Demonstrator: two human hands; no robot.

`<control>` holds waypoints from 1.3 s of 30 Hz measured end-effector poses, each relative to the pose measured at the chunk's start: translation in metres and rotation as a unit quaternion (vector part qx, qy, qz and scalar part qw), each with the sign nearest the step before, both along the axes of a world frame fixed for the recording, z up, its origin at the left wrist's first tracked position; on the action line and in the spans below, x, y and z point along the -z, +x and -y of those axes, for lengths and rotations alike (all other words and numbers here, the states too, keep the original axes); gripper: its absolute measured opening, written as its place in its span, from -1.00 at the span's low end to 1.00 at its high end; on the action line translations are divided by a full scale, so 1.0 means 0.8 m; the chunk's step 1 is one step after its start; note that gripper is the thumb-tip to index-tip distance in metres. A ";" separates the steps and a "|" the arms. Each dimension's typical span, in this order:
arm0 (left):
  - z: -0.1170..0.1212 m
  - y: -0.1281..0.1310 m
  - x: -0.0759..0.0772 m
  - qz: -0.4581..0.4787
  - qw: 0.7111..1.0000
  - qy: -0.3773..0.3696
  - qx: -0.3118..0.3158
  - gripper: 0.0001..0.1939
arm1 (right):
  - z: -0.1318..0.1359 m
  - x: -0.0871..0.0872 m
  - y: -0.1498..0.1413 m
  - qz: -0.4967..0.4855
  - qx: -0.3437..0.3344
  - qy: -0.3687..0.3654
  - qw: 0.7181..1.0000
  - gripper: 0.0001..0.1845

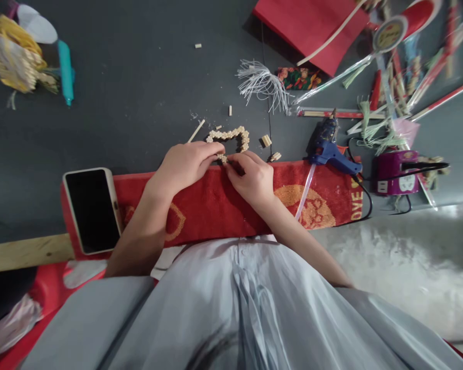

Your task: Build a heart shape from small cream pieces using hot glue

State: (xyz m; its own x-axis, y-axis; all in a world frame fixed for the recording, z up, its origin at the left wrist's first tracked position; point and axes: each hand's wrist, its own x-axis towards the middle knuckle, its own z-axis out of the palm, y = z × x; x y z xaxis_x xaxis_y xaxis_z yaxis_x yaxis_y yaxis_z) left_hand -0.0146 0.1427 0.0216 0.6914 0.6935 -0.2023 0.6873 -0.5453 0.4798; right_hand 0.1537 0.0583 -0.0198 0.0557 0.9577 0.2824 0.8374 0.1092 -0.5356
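Observation:
A chain of small cream-coloured pieces (227, 134) curves in an open loop on the dark table, its near end between my hands. My left hand (193, 160) pinches that end from the left, thumb and index finger pressed together. From the right, my right hand (252, 174) closes its fingertips on the same chain near the red towel's edge. Both wrists rest over the red towel (212, 205). Close by lie a thin pale stick (196, 131) and two small bundles of cut pieces, one of them a short block (266, 140). The fingertips partly hide the chain's near end.
A blue hot glue gun (334, 154) with a black cable lies to the right, beside a purple box (397, 172). A phone (91, 209) sits on the towel's left end. Red paper (312, 31), white strings (263, 85) and a teal pen (65, 72) lie farther back.

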 end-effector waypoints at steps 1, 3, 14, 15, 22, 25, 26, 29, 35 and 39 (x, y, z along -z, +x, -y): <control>0.000 0.000 0.000 0.002 1.000 0.001 0.001 -0.69 | 0.000 0.000 0.000 0.000 0.001 -0.006 1.000 -0.82; -0.001 -0.001 0.001 0.004 1.000 0.000 0.000 -0.69 | 0.000 0.000 0.000 0.001 0.001 -0.016 1.000 -0.82; -0.001 0.000 0.001 -0.001 1.000 -0.007 -0.002 -0.68 | -0.001 0.001 0.000 0.005 -0.001 -0.001 1.000 -0.79; -0.001 0.000 0.001 0.001 1.000 -0.007 -0.004 -0.68 | -0.001 0.000 0.000 0.004 -0.001 -0.003 1.000 -0.78; 0.001 -0.001 -0.001 0.007 1.000 -0.012 -0.008 -0.62 | -0.001 -0.001 0.000 -0.003 0.004 -0.032 0.999 -0.78; 0.001 0.000 -0.001 0.004 1.000 -0.009 -0.003 -0.64 | -0.001 -0.001 0.000 -0.001 0.003 -0.031 1.000 -0.79; 0.001 0.000 -0.001 0.003 1.000 -0.007 -0.001 -0.64 | -0.001 -0.001 0.000 0.001 0.002 -0.031 1.000 -0.79; 0.001 0.001 -0.001 0.001 1.000 -0.003 0.003 -0.65 | -0.001 -0.001 0.000 0.006 0.003 -0.028 1.000 -0.78; 0.001 0.002 0.000 0.000 1.000 0.004 0.003 -0.67 | -0.002 0.000 -0.001 0.009 0.001 -0.004 1.000 -0.78; 0.001 0.002 0.000 0.004 1.000 0.003 0.000 -0.67 | -0.002 0.000 -0.001 0.009 0.002 -0.015 1.000 -0.80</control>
